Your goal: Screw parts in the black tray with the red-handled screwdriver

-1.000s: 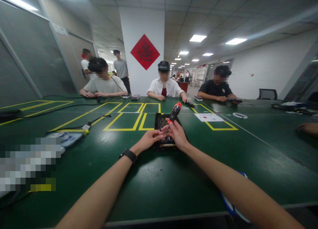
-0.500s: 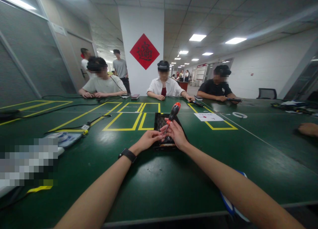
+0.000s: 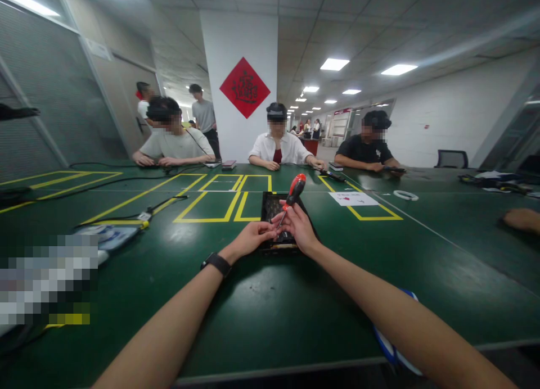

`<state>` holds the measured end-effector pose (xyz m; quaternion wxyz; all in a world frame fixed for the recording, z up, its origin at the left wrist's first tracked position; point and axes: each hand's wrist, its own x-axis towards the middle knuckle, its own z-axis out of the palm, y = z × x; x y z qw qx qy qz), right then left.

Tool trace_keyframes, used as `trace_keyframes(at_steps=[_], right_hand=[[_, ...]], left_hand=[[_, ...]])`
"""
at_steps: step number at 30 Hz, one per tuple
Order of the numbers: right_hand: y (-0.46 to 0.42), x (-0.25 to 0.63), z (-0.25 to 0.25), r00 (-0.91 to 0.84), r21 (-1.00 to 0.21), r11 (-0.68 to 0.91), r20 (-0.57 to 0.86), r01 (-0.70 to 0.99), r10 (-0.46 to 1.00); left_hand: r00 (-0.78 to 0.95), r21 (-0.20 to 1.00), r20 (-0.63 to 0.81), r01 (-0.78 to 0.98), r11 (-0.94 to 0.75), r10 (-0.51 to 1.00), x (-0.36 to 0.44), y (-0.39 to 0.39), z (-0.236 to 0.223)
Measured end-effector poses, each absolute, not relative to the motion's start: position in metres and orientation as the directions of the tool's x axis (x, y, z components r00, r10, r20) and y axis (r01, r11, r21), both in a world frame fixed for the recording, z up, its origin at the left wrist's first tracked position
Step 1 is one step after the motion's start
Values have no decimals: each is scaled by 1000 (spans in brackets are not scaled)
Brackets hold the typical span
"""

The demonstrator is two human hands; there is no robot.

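Tilted in my right hand is a screwdriver with a red and black handle; its handle leans up and away and its shaft slants down to the left. My left hand is closed, its fingertips pinched together by the screwdriver's tip; whatever is between them is too small to make out. Both hands are over a black open tray on the green table. Small dark items lie in the tray, partly hidden by my fingers.
Yellow tape outlines mark the tabletop. A white paper sheet and a white ring lie to the right. Cables and a bagged item lie at left. Several people sit across the table; another hand rests at far right.
My hands and the screwdriver keep nearly the same pose over the tray. A dark object has come into view at the upper left edge.
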<state>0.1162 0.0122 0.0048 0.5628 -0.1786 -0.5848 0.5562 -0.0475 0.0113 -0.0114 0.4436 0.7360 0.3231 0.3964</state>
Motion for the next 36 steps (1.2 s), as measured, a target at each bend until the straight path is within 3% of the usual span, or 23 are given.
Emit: trace_keyframes(at_steps=[10,19,27,36], right_hand=[[13,118,6,-270,-852,321,451,-414,851],[12,117,4,-305,-854,301,448,-425,840],[12,117,5,-283,-849,327,462,-415,841],[14,118,4,-281,-856,299,437,-421,855]], left_hand=[[406,907,310,145,-395,859,-44,12,-15],[503,894,295,154,-420,813,-45,8,-8],[401,886,323,190,-423,857,-43,10,-14],[490,899,295,148,-411,820,-46,10,-10]])
